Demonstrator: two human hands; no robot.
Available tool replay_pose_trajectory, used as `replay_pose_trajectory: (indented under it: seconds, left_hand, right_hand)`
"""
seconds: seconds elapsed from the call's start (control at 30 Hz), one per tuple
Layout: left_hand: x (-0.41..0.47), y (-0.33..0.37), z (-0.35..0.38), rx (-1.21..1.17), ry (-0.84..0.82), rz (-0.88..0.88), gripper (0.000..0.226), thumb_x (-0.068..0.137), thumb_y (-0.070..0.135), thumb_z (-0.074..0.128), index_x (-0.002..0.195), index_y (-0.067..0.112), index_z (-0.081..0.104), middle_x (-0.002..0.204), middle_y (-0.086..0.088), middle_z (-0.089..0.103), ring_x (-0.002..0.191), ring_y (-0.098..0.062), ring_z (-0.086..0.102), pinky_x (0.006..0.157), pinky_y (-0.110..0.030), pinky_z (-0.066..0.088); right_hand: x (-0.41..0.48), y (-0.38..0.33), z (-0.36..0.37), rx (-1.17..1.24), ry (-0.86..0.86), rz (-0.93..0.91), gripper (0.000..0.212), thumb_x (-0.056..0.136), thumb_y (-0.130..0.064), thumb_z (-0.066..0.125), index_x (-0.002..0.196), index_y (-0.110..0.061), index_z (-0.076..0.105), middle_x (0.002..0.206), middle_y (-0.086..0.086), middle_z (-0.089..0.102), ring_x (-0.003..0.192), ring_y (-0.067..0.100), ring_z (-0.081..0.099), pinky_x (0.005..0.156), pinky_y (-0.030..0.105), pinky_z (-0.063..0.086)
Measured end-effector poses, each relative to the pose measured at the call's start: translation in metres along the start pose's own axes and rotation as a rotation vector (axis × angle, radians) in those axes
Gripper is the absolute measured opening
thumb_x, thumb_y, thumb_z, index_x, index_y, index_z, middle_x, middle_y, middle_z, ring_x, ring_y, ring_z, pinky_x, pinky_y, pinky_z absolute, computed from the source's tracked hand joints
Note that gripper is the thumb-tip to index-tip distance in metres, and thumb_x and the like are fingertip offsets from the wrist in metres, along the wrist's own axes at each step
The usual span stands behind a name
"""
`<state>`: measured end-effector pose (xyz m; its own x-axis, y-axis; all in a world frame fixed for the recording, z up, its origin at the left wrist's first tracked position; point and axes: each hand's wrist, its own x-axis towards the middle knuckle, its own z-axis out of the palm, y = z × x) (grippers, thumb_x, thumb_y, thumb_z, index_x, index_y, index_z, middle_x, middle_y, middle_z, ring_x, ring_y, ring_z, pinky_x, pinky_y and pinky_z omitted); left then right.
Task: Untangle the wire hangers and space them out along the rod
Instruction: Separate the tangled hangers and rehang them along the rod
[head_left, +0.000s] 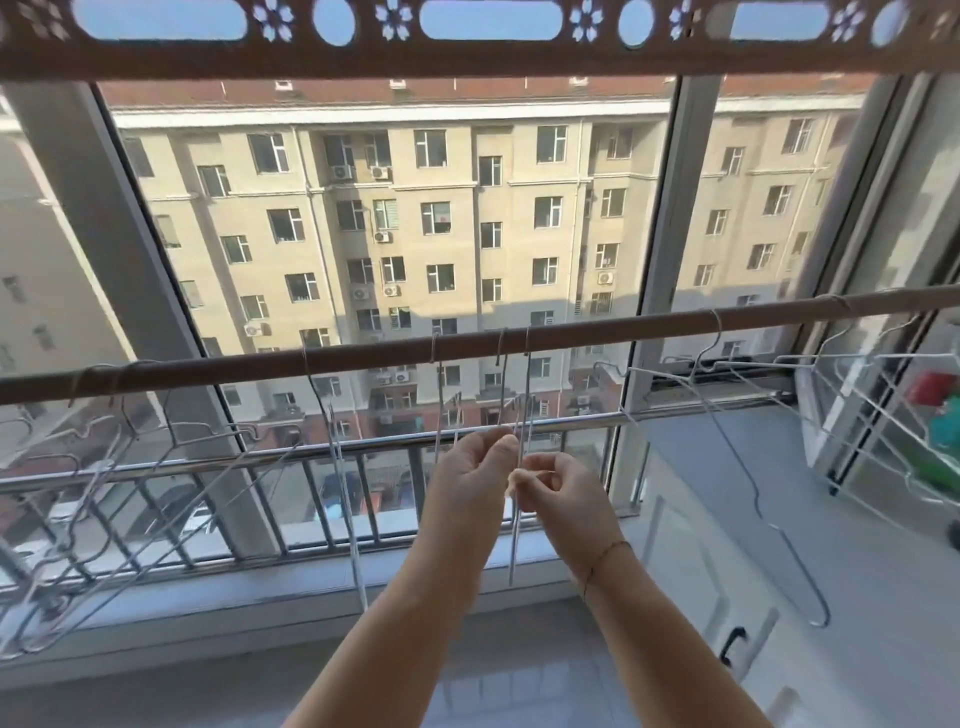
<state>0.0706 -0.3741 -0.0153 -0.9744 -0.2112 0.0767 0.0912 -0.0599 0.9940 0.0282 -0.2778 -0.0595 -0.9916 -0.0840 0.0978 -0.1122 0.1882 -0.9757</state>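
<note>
Left hand: the left hand (475, 470) sits just under centre, toward 6 o'clock, with curled fingers; thumb and forefinger pinch thin wire.
Right hand: the right hand (558, 488) is just beside it at 5 o'clock, almost touching. Its fingers are curled too and its fingertips nip the same strands. A thin bracelet (605, 558) circles its wrist.
Held: the middle hangers (514, 540), seemingly two. Their wires run up from the hands to hooks on the rod and hang down between the forearms.
Rod: the brown rod (597, 332) crosses the view from 9 o'clock up to 3 o'clock.
Hanger count: a third hook sits just left of the held pair. A single hanger (331, 415) hangs further left. A left bunch (208, 432) at 8 o'clock is overlapped, perhaps four. A right bunch (857, 357) at 3 o'clock has at least two, splayed out.
Cabinet: a white cabinet (691, 566) at 4 o'clock has a black handle and closed doors; its contents are hidden.
Railing: a steel railing (311, 457) runs behind the hangers.
Beyond: an apartment block (457, 208) is seen through the glass.
</note>
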Motion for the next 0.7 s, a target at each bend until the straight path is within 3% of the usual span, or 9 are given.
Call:
replay_pose_trajectory:
  seconds: [0.07,0.17,0.3,0.4,0.5,0.6,0.7]
  left_hand:
    - [0.004,-0.001,0.001,-0.03,-0.006,-0.039,0.018,0.093,0.018,0.05,0.104,0.015,0.064,0.087,0.001,0.064,0.083,-0.01,0.058,0.075,-0.021,0.045]
    - [0.007,0.0,0.008,-0.005,-0.01,-0.067,0.027,0.093,0.019,0.051,0.116,0.009,0.06,0.089,0.001,0.061,0.082,-0.011,0.058,0.071,-0.018,0.046]
    - [0.009,0.005,0.017,0.015,0.014,-0.061,0.026,0.093,0.017,0.05,0.118,0.012,0.057,0.088,0.004,0.061,0.08,-0.003,0.057,0.063,-0.011,0.042]
    - [0.011,0.006,0.02,-0.009,0.037,-0.052,0.023,0.093,0.014,0.05,0.114,0.009,0.058,0.086,0.004,0.06,0.082,-0.008,0.055,0.068,-0.016,0.04]
    - [0.011,0.005,0.021,-0.002,0.066,-0.034,0.019,0.093,0.013,0.049,0.108,0.01,0.06,0.08,0.003,0.059,0.078,-0.009,0.054,0.067,-0.02,0.04]
    - [0.009,0.005,0.024,-0.002,0.048,-0.018,0.014,0.093,0.012,0.048,0.098,0.013,0.061,0.077,0.002,0.059,0.07,-0.006,0.053,0.055,-0.01,0.045]
    - [0.01,0.008,0.03,-0.006,0.003,-0.005,0.018,0.092,0.007,0.046,0.088,0.008,0.063,0.067,-0.002,0.056,0.057,-0.005,0.051,0.046,-0.008,0.043]
  right_hand:
    - [0.007,0.005,0.001,0.006,0.015,0.03,0.013,0.07,-0.029,0.063,0.081,-0.024,0.057,0.085,0.015,0.069,0.081,0.028,0.066,0.08,0.045,0.056]
    - [0.013,0.005,0.0,0.05,-0.001,0.043,0.01,0.074,-0.014,0.065,0.082,-0.02,0.061,0.078,0.011,0.066,0.07,0.02,0.06,0.07,0.037,0.053]
    - [0.018,0.0,-0.005,0.094,-0.025,0.052,0.008,0.079,-0.021,0.068,0.078,-0.014,0.065,0.071,0.004,0.064,0.063,0.01,0.054,0.064,0.023,0.045]
    - [0.019,-0.004,-0.005,0.089,-0.03,0.061,0.013,0.08,-0.021,0.067,0.077,-0.009,0.066,0.061,-0.002,0.059,0.055,0.003,0.05,0.056,0.015,0.041]
    - [0.018,-0.002,-0.006,0.097,-0.024,0.067,0.015,0.079,-0.018,0.067,0.08,-0.004,0.066,0.063,0.0,0.058,0.058,0.009,0.049,0.06,0.022,0.042]
    - [0.019,-0.006,-0.011,0.129,0.009,0.026,0.012,0.081,-0.015,0.061,0.069,-0.011,0.061,0.058,0.001,0.058,0.052,0.011,0.049,0.056,0.026,0.04]
    - [0.024,-0.019,-0.017,0.16,0.028,-0.016,0.016,0.084,-0.011,0.057,0.068,-0.01,0.056,0.052,0.001,0.056,0.041,0.006,0.049,0.046,0.019,0.039]
